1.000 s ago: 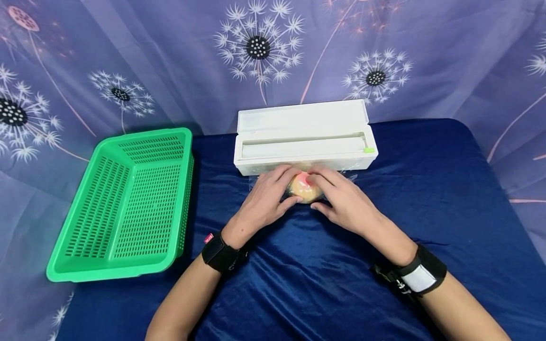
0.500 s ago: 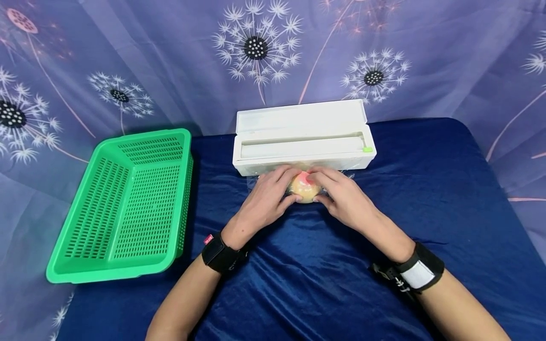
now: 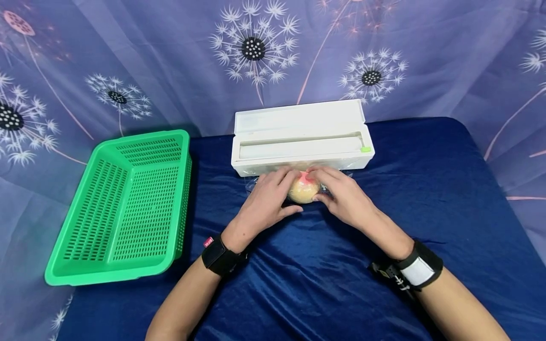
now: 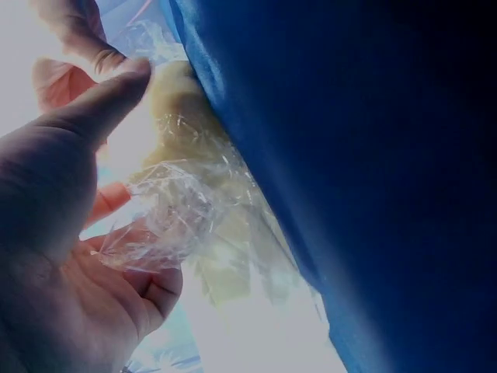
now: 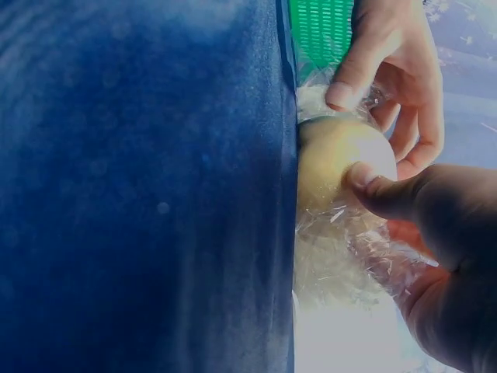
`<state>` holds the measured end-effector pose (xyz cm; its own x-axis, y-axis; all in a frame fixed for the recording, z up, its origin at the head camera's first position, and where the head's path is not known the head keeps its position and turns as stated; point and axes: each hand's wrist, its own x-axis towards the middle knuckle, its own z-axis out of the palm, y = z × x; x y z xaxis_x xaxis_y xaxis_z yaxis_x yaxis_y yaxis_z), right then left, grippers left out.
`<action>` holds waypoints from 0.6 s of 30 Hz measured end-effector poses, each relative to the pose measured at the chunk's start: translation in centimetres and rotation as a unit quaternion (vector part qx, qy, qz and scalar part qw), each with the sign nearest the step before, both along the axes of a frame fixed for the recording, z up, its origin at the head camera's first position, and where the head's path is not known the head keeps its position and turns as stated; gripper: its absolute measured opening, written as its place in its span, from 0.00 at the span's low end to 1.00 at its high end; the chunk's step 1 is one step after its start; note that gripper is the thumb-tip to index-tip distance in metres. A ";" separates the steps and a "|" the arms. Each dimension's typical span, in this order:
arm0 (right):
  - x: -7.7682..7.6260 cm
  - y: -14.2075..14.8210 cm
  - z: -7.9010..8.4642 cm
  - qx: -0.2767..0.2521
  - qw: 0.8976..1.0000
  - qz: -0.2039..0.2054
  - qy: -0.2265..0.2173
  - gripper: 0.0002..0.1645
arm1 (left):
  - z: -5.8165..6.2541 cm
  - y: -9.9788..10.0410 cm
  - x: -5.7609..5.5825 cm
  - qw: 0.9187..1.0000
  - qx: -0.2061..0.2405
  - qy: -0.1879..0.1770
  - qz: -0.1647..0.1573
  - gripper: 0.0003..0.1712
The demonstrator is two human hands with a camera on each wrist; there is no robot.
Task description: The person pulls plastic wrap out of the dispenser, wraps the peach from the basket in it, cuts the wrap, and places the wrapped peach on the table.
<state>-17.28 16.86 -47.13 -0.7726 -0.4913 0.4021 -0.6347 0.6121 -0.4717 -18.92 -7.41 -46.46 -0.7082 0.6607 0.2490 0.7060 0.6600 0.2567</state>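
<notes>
An apple (image 3: pixel 304 191), yellow with a red top, sits under clear cling film (image 4: pixel 175 214) on the blue cloth. My left hand (image 3: pixel 266 198) curves its fingers round the apple's far left side, its thumb held off the fruit. On the other side my right hand (image 3: pixel 343 196) grips the apple, thumb on the near face (image 5: pixel 361 175) and fingers on top and behind. Crumpled film gathers at both sides of the fruit. Just behind, a white cling film box (image 3: pixel 256 166) stands with its lid up and the roll (image 3: pixel 298 148) showing. The apple's underside is hidden.
A green plastic basket (image 3: pixel 181 208) stands at the left of the blue-covered table (image 3: pixel 431 199). A purple curtain (image 3: pixel 183 57) with dandelion prints hangs behind. A small light-green slider (image 3: pixel 366 149) sits at the box's right end.
My left thumb has come off the apple, moving slightly down and outward. My right hand stays on the fruit, its thumb drawn in closer. The box and basket remain in place.
</notes>
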 end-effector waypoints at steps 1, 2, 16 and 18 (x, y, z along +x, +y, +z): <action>0.0 0.0 0.0 0.000 1.000 0.002 0.002 0.36 | 0.0 0.0 0.0 1.000 -0.004 0.002 0.000 0.47; -0.1 0.0 0.0 0.000 1.000 0.004 0.003 0.36 | 0.0 0.0 0.0 1.000 -0.007 0.004 0.000 0.48; 0.0 -0.3 0.2 -0.001 1.000 0.008 0.008 0.35 | -0.3 0.5 -0.1 1.000 -0.006 0.001 0.013 0.48; 0.0 -0.5 0.1 0.000 1.000 0.008 0.009 0.35 | -0.3 0.5 -0.2 1.000 -0.006 0.000 0.015 0.48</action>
